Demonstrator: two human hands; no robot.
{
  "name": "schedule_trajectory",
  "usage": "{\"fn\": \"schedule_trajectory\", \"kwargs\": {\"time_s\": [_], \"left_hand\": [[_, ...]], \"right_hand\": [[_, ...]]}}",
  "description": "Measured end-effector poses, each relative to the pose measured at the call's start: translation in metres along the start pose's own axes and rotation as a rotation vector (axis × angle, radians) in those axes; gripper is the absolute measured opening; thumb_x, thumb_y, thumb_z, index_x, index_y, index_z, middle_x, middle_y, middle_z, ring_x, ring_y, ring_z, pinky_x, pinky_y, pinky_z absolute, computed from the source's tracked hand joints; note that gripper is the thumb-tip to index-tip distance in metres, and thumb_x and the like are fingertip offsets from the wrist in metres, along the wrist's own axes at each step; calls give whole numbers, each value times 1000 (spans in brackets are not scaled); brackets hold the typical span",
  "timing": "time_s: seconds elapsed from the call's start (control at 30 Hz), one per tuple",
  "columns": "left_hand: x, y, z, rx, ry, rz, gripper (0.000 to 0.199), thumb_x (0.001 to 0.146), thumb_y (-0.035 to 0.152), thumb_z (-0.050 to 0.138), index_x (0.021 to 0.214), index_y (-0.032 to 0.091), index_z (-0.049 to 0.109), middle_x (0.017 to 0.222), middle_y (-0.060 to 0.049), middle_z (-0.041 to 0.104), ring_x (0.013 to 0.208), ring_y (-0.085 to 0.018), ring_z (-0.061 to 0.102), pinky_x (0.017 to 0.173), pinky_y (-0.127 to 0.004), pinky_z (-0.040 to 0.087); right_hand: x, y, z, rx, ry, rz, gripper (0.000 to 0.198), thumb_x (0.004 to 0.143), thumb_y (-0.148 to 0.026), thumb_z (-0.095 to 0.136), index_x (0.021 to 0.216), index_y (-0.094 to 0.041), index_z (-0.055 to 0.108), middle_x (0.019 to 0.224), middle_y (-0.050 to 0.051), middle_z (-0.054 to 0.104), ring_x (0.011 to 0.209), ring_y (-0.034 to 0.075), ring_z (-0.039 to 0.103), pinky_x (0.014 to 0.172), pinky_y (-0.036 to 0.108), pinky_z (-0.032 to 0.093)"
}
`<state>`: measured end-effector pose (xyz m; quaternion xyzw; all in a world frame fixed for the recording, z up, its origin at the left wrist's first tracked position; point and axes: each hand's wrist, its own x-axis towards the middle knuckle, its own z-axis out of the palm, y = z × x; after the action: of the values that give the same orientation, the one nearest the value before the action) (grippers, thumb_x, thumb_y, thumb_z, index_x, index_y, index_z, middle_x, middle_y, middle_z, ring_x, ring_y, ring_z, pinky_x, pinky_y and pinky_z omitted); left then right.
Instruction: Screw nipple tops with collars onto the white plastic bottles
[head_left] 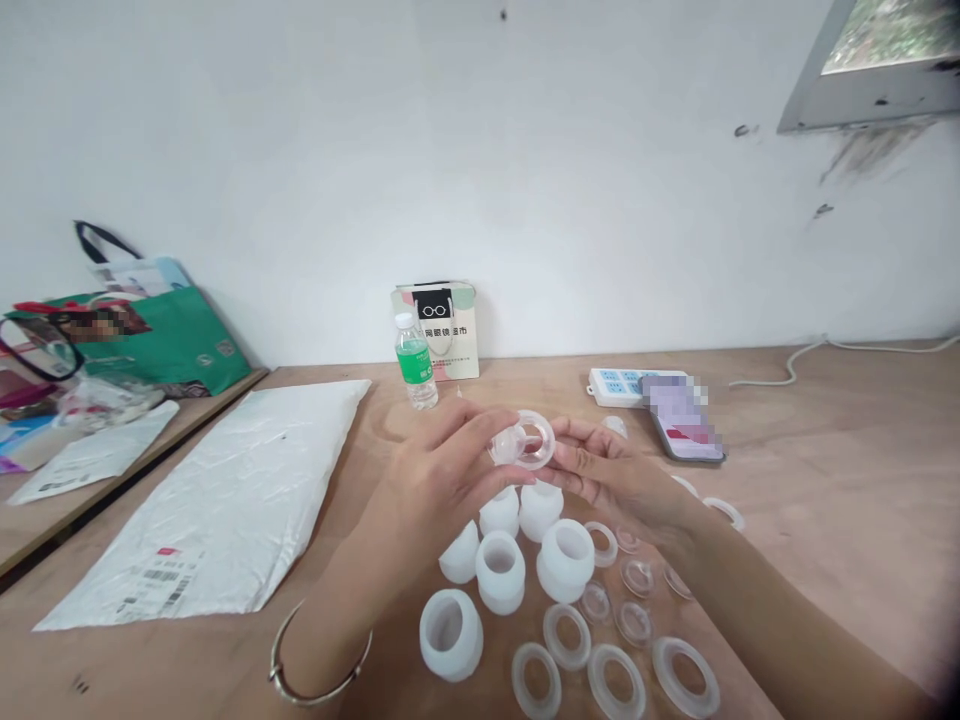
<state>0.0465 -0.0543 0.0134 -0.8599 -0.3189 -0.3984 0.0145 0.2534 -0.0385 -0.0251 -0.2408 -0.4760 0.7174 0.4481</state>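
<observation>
In front of me my left hand [442, 465] pinches a small translucent dome-shaped piece [505, 446] with a short stem. A clear flanged ring [547, 442] sits against it, and the fingers of my right hand [611, 468] close on the ring's right edge. Whether the two parts are joined, I cannot tell. Below my hands several milky white round cups [500, 585] stand upright with their openings up, some partly hidden. To their right lie several loose clear rings [616, 685] and smaller clear discs [634, 622], some behind my right forearm.
A white plastic mailer [225, 520] lies at left, near a green bag [180, 340]. Toward the wall stand a green-labelled water bottle [416, 370] and a paper bag [457, 340]. A phone [679, 420] leans on a white power strip [611, 385] at right.
</observation>
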Motion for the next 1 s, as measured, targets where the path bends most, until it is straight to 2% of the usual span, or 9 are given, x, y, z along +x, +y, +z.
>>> {"fn": "schedule_trajectory", "kwargs": {"time_s": [0.17, 0.3, 0.43, 0.6, 0.8, 0.93, 1.0], "left_hand": [[-2, 3, 0, 44, 12, 2, 28, 86, 26, 67, 111, 22, 57, 95, -1, 59, 81, -11, 58, 72, -22, 51], [-3, 4, 3, 79, -15, 2, 26, 87, 32, 66, 110, 23, 57, 91, 0, 58, 76, -12, 58, 69, -25, 51], [-1, 3, 8, 52, 25, 5, 27, 87, 37, 64, 109, 24, 58, 90, -1, 59, 76, -13, 60, 70, -26, 54], [2, 2, 9, 36, 41, 35, 31, 88, 38, 62, 114, 23, 56, 94, -2, 59, 79, -13, 62, 72, -27, 55], [-1, 4, 8, -11, -60, -19, 36, 86, 31, 67, 118, 22, 55, 95, -1, 57, 83, -13, 59, 75, -24, 52], [-3, 7, 7, -58, -114, -43, 41, 86, 29, 67, 124, 28, 52, 95, 1, 55, 80, -11, 57, 68, -20, 51], [-3, 9, 7, -62, -123, -45, 40, 85, 30, 68, 122, 28, 53, 95, 1, 55, 80, -11, 57, 67, -20, 51]], "right_hand": [[-1, 0, 0, 20, 3, 28, 15, 78, -29, 75, 87, -21, 67, 93, 0, 74, 92, 12, 69, 97, 33, 50], [0, 2, 0, 36, 24, 46, 18, 75, -30, 78, 86, -20, 67, 89, 0, 73, 86, 12, 70, 95, 32, 52], [2, 6, -1, 78, 42, 25, 20, 72, -30, 80, 87, -21, 71, 86, -1, 74, 80, 10, 69, 90, 28, 54], [4, 11, -3, 100, 27, -2, 18, 79, -39, 73, 85, -22, 75, 87, 1, 75, 85, 12, 70, 86, 26, 54], [4, 12, 1, 119, 69, -10, 15, 76, -30, 77, 84, -19, 72, 79, 0, 73, 74, 9, 68, 70, 18, 54], [4, 11, 8, 126, 106, -3, 26, 67, -27, 84, 86, -22, 66, 73, -4, 70, 64, 6, 64, 63, 16, 53], [4, 12, 9, 98, 105, -2, 29, 63, -26, 86, 83, -21, 67, 72, -4, 70, 66, 8, 65, 65, 18, 53]]}}
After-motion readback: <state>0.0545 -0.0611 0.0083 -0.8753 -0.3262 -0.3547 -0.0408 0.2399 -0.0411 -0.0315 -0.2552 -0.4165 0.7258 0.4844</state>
